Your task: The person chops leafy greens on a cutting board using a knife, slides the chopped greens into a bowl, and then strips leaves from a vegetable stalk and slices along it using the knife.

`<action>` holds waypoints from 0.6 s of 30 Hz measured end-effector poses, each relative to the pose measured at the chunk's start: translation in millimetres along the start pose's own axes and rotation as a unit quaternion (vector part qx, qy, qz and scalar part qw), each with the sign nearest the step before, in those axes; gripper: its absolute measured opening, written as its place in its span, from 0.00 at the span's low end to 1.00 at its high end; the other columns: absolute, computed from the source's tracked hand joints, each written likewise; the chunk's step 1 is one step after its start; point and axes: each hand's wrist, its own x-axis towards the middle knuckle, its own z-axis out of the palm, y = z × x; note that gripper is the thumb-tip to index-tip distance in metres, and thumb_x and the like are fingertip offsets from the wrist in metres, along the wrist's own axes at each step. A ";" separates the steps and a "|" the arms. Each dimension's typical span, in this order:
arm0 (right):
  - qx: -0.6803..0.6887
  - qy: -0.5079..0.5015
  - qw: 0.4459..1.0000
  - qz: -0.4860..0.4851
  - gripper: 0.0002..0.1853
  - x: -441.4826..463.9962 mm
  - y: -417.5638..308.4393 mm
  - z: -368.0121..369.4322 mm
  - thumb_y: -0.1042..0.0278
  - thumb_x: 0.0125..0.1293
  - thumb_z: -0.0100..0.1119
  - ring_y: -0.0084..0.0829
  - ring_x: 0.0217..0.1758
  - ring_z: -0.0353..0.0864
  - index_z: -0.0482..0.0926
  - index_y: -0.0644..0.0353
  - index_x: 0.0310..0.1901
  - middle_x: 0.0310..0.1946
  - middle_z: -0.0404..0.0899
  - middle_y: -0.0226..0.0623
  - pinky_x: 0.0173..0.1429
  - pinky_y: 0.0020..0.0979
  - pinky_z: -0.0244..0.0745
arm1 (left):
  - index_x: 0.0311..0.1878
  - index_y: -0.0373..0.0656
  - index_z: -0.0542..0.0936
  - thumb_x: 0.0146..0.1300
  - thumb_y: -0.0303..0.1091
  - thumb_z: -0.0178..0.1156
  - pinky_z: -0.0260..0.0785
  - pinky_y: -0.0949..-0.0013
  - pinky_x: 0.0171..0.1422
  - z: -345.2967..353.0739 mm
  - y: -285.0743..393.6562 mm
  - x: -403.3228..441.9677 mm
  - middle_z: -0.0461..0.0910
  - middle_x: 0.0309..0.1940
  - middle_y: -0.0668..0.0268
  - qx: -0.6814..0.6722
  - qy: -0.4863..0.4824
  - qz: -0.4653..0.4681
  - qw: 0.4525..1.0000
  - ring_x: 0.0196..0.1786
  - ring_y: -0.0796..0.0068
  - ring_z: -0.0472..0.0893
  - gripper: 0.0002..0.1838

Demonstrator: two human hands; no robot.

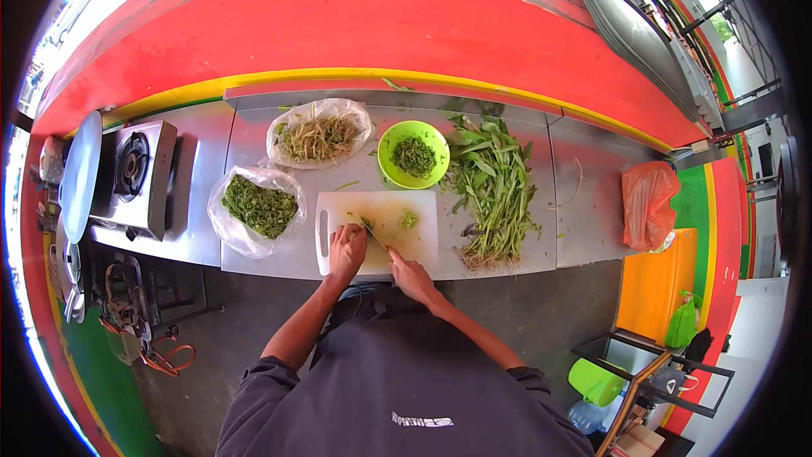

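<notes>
From the head camera, we see our right hand (409, 276) wrapped around the handle of a knife (378, 238), and our left hand (347, 247) curled over a small bunch of greens (366, 222) on the cutting board (385, 201), though its fingertips are partly hidden. The blade sits just beside those fingers, so we judge a nick the main danger, should the bunch roll or our knuckles creep forward. The board looks damp and stained, and wetness could let the knife skid or the greens slide. The little chopped pile (409, 219) lies right of the blade, where a careless sweep might scatter it.

The board rests at the near edge of a shiny metal table (584, 220). Behind it stand a lime bowl (440, 150) of chopped leaves and a plastic bag (277, 148) of stems; another bag (228, 233) of chopped greens sits left, long leafy stalks (495, 186) right. A stove (156, 171) occupies the left end, an orange bag (650, 203) the right. A red wall (338, 25) runs behind, above a grey floor (254, 313).
</notes>
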 end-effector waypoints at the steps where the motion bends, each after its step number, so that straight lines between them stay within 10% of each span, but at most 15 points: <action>1: -0.001 0.001 1.000 -0.001 0.25 -1.8 -3.7 -5.6 0.62 0.76 0.52 0.62 0.36 0.83 0.66 0.54 0.71 0.30 0.82 0.61 0.42 0.55 0.76 | 0.49 0.42 0.85 0.61 0.28 0.66 0.70 0.55 0.53 -3.9 3.6 0.0 0.81 0.43 0.63 0.007 -0.001 -0.006 1.000 0.48 0.59 0.80 0.13; 11: 0.094 0.027 0.994 0.050 0.24 -35.3 13.1 -36.0 0.55 0.77 0.53 0.62 0.40 0.84 0.71 0.57 0.68 0.33 0.83 0.62 0.47 0.53 0.77 | 0.64 0.39 0.77 0.64 0.34 0.66 0.68 0.52 0.65 -25.4 1.8 2.1 0.80 0.58 0.56 -0.078 -0.048 -0.047 0.995 0.61 0.54 0.78 0.25; 18: 0.066 0.104 0.985 0.124 0.23 -54.9 17.1 -53.1 0.56 0.78 0.49 0.62 0.46 0.84 0.72 0.58 0.67 0.39 0.84 0.62 0.50 0.54 0.78 | 0.79 0.34 0.54 0.66 0.43 0.65 0.48 0.48 0.83 -11.6 -24.1 17.9 0.54 0.80 0.46 -0.029 -0.109 0.021 0.993 0.82 0.45 0.54 0.45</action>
